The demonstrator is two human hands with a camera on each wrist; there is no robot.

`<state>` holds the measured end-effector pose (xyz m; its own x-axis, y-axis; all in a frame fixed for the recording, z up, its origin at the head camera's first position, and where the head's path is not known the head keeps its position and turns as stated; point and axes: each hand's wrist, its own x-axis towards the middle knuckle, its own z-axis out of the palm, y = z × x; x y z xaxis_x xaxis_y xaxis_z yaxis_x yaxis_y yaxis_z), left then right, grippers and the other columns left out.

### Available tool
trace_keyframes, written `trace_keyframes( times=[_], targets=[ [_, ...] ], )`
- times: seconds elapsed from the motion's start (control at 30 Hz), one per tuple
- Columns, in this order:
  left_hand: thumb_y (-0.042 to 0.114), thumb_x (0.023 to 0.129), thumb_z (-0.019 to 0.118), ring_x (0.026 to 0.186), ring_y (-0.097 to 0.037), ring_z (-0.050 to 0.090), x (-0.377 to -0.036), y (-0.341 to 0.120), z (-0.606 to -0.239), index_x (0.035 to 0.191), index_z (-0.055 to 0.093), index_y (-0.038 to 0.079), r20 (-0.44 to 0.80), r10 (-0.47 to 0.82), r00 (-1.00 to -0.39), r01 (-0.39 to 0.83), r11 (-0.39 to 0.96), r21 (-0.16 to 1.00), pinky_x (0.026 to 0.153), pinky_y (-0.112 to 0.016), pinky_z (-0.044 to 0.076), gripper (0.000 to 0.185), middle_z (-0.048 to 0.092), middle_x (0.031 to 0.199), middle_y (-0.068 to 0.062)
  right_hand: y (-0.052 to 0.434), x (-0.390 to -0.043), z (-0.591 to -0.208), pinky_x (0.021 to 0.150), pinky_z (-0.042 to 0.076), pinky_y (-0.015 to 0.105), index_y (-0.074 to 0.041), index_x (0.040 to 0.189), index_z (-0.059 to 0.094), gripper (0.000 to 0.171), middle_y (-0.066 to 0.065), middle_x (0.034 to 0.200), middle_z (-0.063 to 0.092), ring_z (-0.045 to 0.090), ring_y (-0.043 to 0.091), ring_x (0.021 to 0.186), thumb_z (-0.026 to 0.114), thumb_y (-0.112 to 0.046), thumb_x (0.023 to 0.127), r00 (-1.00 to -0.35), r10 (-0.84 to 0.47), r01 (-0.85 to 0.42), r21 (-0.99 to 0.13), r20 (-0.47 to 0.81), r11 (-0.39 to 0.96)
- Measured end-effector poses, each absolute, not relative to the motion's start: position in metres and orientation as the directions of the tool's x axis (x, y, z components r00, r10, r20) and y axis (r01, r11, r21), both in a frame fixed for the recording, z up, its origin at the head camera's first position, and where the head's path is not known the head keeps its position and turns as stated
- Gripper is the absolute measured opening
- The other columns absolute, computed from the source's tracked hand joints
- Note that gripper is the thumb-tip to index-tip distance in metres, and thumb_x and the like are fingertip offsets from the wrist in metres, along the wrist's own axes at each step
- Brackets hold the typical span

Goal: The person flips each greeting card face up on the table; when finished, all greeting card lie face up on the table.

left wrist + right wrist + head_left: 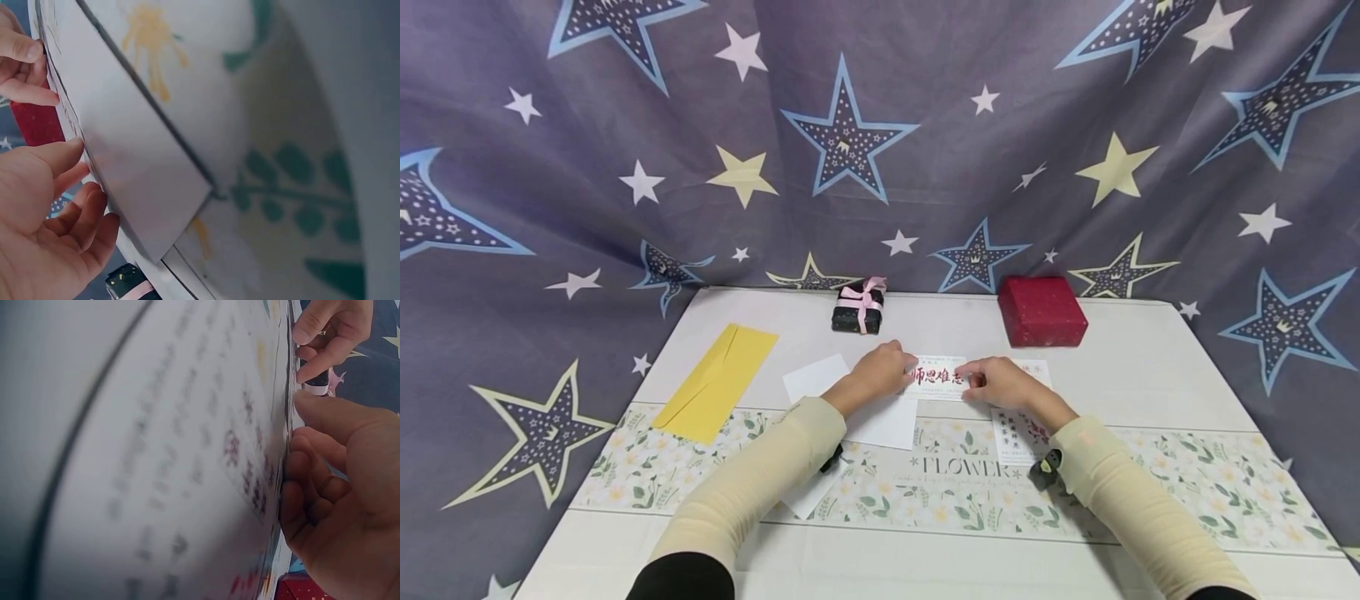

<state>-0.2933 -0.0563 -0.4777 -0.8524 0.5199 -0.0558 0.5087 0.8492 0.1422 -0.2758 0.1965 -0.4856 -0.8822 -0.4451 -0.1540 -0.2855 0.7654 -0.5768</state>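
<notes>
Both hands are on the card [938, 379], a small white rectangle lying flat on the pale table, long side running left to right, with bold red characters brushed across its face and finer print above and below. The left hand [880, 371] covers its left end, fingers curled down onto the edge; the right hand [1000, 383] pinches the right end, thumb and fingers meeting at the card's margin. From the wrist views the fingertips [75, 145] sit right at the paper's edge, pressed close to it. The card sits between the two hands, centre exposed, red lettering readable and upright to the person.
</notes>
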Motion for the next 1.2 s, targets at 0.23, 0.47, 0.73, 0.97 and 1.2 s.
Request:
trace_keyframes(
  times=[0.23,0.47,0.73,0.97,1.2],
  targets=[
    [0.027,0.097,0.069,0.097,-0.023,0.061,-0.293,-0.057,-0.478,0.123,0.073,0.016,-0.052,0.522,-0.851,0.51,0.846,0.152,0.09,-0.038,0.055,0.028,0.064,0.108,-0.012,0.197,-0.276,-0.487,0.073,0.043,0.028,-0.012,0.135,0.067,0.046,-0.003,0.074,0.059,0.051,0.011,0.069,0.077,-0.019,0.091,-0.883,-0.448,-0.303,-0.561,-0.14,0.771],
    [0.029,0.097,0.069,0.098,-0.021,0.06,-0.294,-0.059,-0.481,0.132,0.07,0.019,-0.055,0.519,-0.853,0.507,0.848,0.153,0.092,-0.037,0.055,0.036,0.064,0.109,-0.011,0.197,-0.275,-0.488,0.074,0.042,0.029,-0.013,0.131,0.07,0.042,-0.006,0.071,0.06,0.049,0.01,0.065,0.077,-0.02,0.091,-0.87,-0.48,-0.348,-0.551,-0.112,0.758],
    [0.027,0.096,0.071,0.094,-0.021,0.058,-0.293,-0.061,-0.478,0.121,0.074,0.016,-0.057,0.541,-0.839,0.526,0.834,0.167,0.089,-0.036,0.054,0.028,0.063,0.106,-0.01,0.198,-0.275,-0.487,0.075,0.043,0.029,-0.014,0.133,0.068,0.04,-0.004,0.077,0.061,0.052,0.011,0.072,0.073,-0.021,0.094,-0.874,-0.467,-0.317,-0.57,-0.134,0.758],
    [0.028,0.092,0.074,0.1,-0.021,0.063,-0.287,-0.075,-0.469,0.13,0.07,0.016,-0.038,0.529,-0.848,0.516,0.838,0.176,0.091,-0.037,0.055,0.04,0.066,0.113,-0.008,0.2,-0.274,-0.482,0.08,0.047,0.031,-0.009,0.151,0.049,0.053,-0.001,0.091,0.067,0.058,0.012,0.082,0.061,-0.022,0.101,-0.884,-0.448,-0.301,-0.571,-0.134,0.764],
    [0.03,0.089,0.078,0.109,-0.023,0.065,-0.269,-0.097,-0.46,0.131,0.07,0.016,-0.043,0.529,-0.848,0.513,0.838,0.184,0.097,-0.039,0.054,0.045,0.069,0.12,-0.008,0.206,-0.274,-0.48,0.078,0.05,0.031,-0.008,0.154,0.043,0.056,0.001,0.095,0.069,0.06,0.013,0.081,0.058,-0.021,0.103,-0.886,-0.441,-0.273,-0.609,-0.142,0.745]
  ],
)
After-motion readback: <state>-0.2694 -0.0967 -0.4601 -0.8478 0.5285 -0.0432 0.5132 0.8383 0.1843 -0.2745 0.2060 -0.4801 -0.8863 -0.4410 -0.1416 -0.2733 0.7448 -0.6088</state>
